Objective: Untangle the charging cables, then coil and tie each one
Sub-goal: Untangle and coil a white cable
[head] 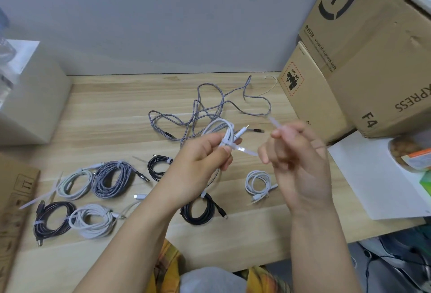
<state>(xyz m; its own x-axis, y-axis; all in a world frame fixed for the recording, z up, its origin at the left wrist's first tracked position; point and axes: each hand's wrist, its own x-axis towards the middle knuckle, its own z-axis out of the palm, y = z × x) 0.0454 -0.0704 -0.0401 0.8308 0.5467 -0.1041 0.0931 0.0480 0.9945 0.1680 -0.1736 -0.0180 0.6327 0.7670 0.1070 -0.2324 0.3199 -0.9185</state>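
Two hands cinch translucent tie around smooth white coil

Head camera looks steeply down (close) over the table.

White cable, grey braided cable, pale wood table.

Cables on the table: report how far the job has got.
Done: seven tied coils lie on the table, among them the grey braided coil and the small white coil. In hand: the left hand grips a white coil with a tie around it, and the right hand holds the tie's tail. Left: the loose grey braided cable.
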